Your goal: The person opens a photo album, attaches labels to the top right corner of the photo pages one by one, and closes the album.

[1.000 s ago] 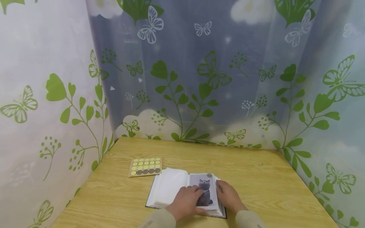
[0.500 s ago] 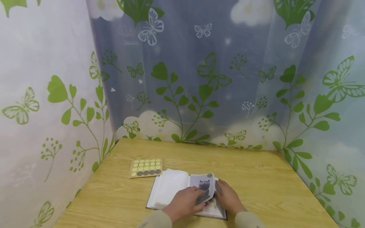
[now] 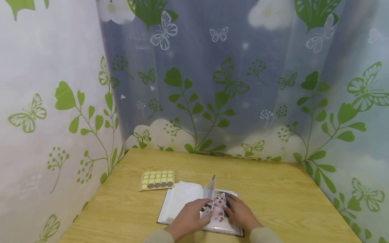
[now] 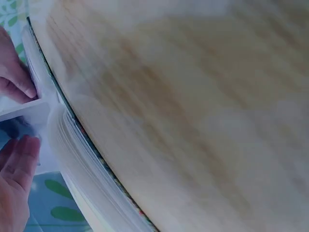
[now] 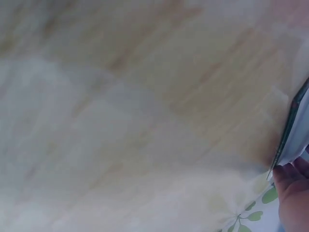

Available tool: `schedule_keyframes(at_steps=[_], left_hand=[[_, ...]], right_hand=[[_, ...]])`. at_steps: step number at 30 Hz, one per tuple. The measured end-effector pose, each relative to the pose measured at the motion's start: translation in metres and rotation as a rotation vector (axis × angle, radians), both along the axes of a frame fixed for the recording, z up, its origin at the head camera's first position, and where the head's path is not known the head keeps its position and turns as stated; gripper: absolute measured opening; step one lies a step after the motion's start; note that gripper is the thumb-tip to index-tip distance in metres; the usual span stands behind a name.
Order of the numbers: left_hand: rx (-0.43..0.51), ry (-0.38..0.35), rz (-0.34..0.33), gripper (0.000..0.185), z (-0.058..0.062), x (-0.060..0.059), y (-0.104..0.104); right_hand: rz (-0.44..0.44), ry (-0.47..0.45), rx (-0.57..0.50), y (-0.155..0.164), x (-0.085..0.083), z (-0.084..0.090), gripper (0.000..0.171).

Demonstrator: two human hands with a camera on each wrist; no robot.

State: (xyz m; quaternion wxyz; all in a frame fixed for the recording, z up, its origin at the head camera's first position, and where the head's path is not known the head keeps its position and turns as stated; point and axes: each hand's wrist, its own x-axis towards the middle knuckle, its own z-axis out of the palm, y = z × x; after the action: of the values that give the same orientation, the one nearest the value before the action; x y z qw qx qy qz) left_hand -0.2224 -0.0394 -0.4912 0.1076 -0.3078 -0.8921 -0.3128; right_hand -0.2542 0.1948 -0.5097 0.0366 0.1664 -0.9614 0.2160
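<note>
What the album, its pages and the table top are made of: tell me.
Album: seemingly glossy clear plastic sleeves, since the upright page shines and holds a cat photo; the dark cover material is unclear. Table: light wood or wood-look laminate, with visible grain lines and a smooth, slightly shiny surface.

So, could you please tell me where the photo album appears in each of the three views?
Head: the photo album lies open low in the middle, on the table, under both hands.
Left wrist: its stacked page edges run along the left side, from top left to bottom.
Right wrist: only a corner shows at the right edge.
Shared landmark: the wooden table.
</note>
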Motion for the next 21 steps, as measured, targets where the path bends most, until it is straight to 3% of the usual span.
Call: schedule_keyframes(at_steps=[7, 9, 15, 21], left_hand=[[0.286, -0.181, 0.002, 0.042, 0.003, 0.000, -0.012], [0.340, -0.202, 0.015, 0.040, 0.005, 0.000, -0.015], [0.419, -0.197, 0.116, 0.038, 0.011, 0.003, -0.028], [0.438, -0.215, 0.203, 0.036, 0.010, 0.009, -0.041]], right_hand=[[0.001, -0.002, 0.032, 0.001, 0.001, -0.001, 0.046], [0.001, -0.010, 0.032, 0.001, 0.000, 0.000, 0.047], [0.001, -0.023, 0.036, 0.002, -0.001, 0.000, 0.048], [-0.011, -0.038, 0.041, 0.006, -0.001, -0.004, 0.047]])
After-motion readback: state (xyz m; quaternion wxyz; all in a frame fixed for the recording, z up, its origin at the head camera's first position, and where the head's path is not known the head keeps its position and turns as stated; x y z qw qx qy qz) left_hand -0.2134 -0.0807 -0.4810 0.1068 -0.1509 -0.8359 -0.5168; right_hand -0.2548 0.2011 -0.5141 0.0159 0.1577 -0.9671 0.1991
